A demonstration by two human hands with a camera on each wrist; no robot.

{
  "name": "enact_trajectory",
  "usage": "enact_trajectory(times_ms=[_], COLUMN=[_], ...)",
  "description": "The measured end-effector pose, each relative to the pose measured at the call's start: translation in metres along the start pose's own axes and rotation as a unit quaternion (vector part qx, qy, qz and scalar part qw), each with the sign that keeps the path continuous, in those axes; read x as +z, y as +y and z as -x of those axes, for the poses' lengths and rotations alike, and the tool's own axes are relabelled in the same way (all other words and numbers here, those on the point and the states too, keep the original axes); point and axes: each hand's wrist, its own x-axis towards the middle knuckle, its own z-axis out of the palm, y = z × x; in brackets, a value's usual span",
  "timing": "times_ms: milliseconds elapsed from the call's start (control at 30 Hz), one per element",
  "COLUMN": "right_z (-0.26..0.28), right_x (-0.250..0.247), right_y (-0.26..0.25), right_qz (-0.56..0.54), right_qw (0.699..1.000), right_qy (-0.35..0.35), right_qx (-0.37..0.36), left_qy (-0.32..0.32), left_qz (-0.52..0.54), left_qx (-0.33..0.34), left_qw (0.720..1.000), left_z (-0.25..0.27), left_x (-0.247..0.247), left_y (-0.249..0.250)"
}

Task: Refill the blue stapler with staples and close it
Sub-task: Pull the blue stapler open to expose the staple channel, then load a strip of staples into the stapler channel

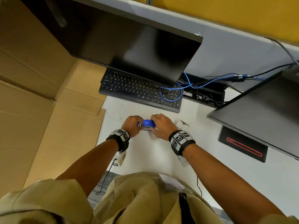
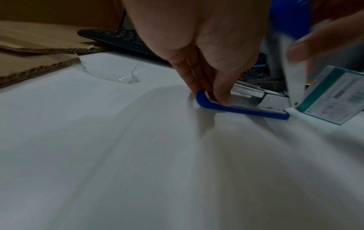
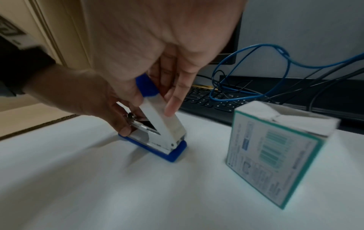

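Note:
The blue stapler point(image 1: 148, 123) stands on the white desk point(image 1: 153, 152) between both hands. Its white-and-blue top arm point(image 3: 163, 123) is tilted up from the blue base point(image 3: 173, 154), so the metal magazine shows beneath. My left hand point(image 2: 212, 96) pinches the front end of the base and magazine against the desk. My right hand point(image 3: 153, 102) grips the raised top arm between thumb and fingers. In the head view the left hand point(image 1: 131, 123) and right hand point(image 1: 161, 125) hide most of the stapler. A white-and-green staple box point(image 3: 275, 149) stands just right of it, flap open.
A black keyboard point(image 1: 140, 89) and dark monitor point(image 1: 137, 50) lie behind the hands, with a looped blue cable point(image 1: 171, 94) on the keyboard's right end. Cardboard boxes point(image 1: 40, 102) border the desk's left. Clear plastic wrap point(image 2: 118, 74) lies left of the stapler. A second monitor point(image 1: 258, 110) stands at right.

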Motion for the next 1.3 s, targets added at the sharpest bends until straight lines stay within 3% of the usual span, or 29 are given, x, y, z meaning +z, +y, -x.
enact_trajectory(times_ms=[200, 567, 933, 1167, 1300], right_z=[0.029, 0.056, 0.070, 0.071, 0.082], right_x=[-0.019, -0.010, 0.029, 0.029, 0.004], right_y=[0.016, 0.028, 0.038, 0.047, 0.053], right_qz=[0.008, 0.163, 0.164, 0.111, 0.071], right_qw=[0.999, 0.985, 0.973, 0.986, 0.977], right_qy=[0.043, 0.027, -0.110, -0.009, 0.153], right_qx=[-0.005, 0.055, 0.123, 0.126, 0.127], left_qy=[-0.011, -0.002, -0.022, -0.031, -0.051], left_qz=[-0.023, -0.004, -0.018, -0.054, -0.099], left_qx=[0.009, 0.014, 0.045, 0.046, 0.044], left_qw=[1.000, 1.000, 0.999, 0.997, 0.993], left_z=[-0.001, 0.002, 0.001, -0.002, -0.007], left_x=[-0.008, -0.009, -0.015, -0.009, -0.007], left_y=[-0.001, 0.001, -0.004, -0.006, 0.002])
